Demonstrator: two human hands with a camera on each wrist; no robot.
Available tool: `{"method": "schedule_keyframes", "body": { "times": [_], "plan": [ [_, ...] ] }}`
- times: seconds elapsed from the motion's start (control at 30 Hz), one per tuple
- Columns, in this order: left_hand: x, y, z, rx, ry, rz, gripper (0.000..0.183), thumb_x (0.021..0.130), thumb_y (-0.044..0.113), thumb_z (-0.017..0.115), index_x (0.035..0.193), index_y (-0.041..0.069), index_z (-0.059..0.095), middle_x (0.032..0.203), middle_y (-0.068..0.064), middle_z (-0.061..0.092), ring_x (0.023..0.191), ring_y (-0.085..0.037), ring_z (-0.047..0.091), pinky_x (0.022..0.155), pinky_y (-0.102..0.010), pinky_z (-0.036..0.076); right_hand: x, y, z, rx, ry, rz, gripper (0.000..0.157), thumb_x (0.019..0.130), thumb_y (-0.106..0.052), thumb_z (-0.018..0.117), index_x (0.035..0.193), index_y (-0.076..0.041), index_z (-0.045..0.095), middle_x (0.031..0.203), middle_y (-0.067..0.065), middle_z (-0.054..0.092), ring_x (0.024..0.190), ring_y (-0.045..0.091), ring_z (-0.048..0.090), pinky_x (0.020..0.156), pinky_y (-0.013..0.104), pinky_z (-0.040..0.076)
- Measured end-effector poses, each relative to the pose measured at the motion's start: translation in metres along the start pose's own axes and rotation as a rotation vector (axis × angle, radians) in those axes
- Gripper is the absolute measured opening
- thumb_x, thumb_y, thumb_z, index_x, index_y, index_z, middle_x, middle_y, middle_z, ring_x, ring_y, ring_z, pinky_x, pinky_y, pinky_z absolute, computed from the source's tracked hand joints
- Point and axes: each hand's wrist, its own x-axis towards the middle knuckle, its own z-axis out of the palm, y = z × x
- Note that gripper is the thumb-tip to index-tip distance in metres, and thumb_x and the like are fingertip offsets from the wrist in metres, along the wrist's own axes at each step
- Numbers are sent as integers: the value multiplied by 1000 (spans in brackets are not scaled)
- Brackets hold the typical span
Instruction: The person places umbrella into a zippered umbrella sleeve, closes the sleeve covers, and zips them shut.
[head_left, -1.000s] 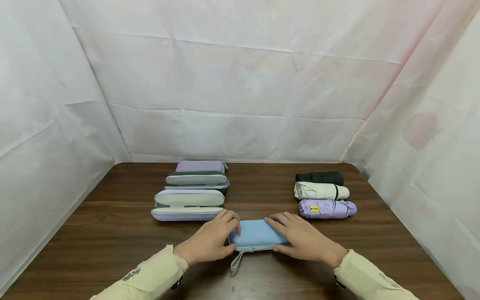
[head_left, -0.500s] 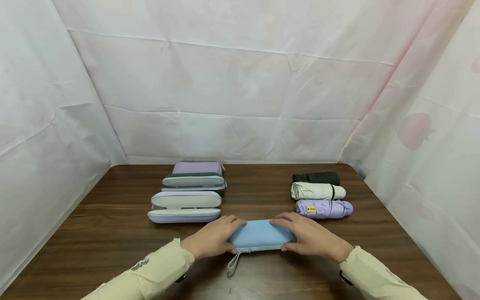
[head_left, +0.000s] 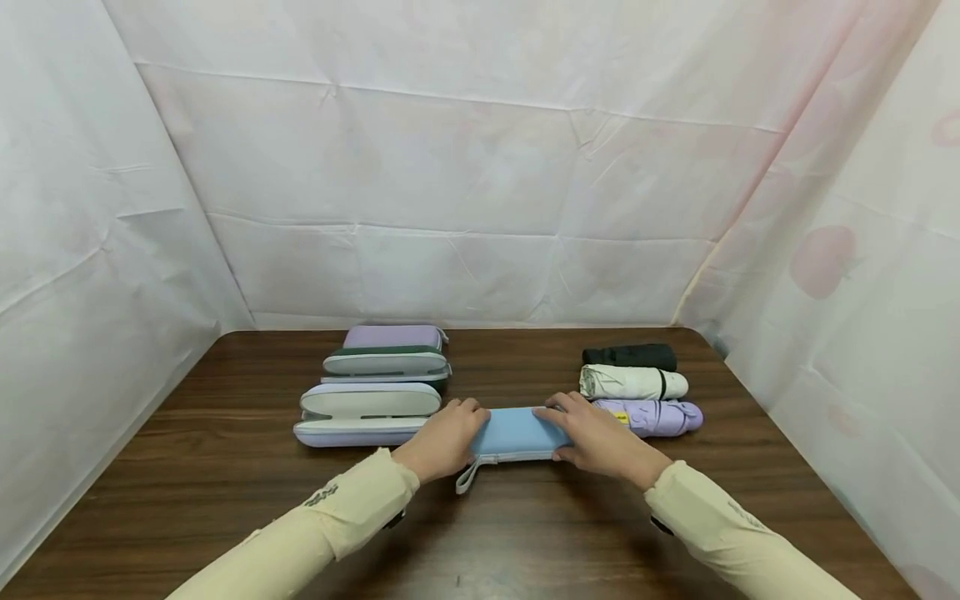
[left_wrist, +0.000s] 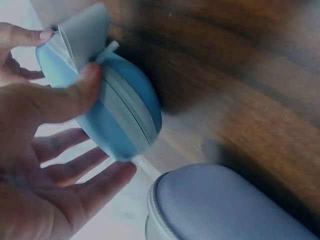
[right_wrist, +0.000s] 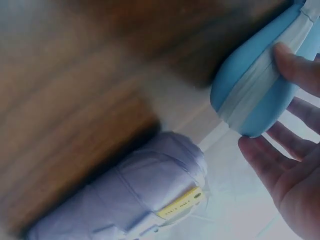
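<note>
Between both hands is a light blue zip case (head_left: 517, 429), its zip closed along the near side. A grey wrist strap (head_left: 467, 477) hangs from its left end. My left hand (head_left: 444, 440) grips that end, thumb on the zip band (left_wrist: 125, 105) and fingers on the far side. The right end is held by my right hand (head_left: 600, 440), its thumb likewise on the band. Left of the blue case lies an open lavender case (head_left: 352, 437), close to my left hand. A folded lavender umbrella (head_left: 667, 418) with a yellow tag lies just beyond my right hand.
Behind the lavender case lie an open dark green case (head_left: 386, 364) and a closed purple case (head_left: 393, 336). A folded white umbrella (head_left: 630, 382) and a black one (head_left: 630, 357) lie at the right. White sheeting (head_left: 450, 167) surrounds the wooden table (head_left: 187, 500).
Both hands have shifted their grip to the ends of the blue case. Since half a second ago, they have moved it forward, away from the body. The other cases and umbrellas stay in place.
</note>
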Motion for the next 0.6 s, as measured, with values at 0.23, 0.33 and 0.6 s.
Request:
{"method": "schedule_keyframes", "body": {
  "times": [0.23,0.33,0.6],
  "plan": [
    [17,1,-4,81,48,-34,25,72,-2,79,95,1,69,88,-10,58,77,-25,57,65,-32,52,22,6,0,-98,-24,27,60,74,-23,84,126,-5,61,111,11,52,100,26,51,76,38,50],
    [25,1,-6,91,30,-63,22,73,-1,79,92,3,70,88,-10,59,76,-25,58,66,-33,52,31,8,1,-142,-43,46,59,73,-20,84,125,-5,61,111,12,52,100,27,51,77,38,50],
    [46,-2,-3,136,-8,-142,18,75,-2,78,90,5,71,87,-12,59,80,-25,59,66,-32,53,52,15,1,-215,-103,68,58,74,-20,83,125,-3,61,110,13,52,99,28,51,79,37,49]
  ]
}}
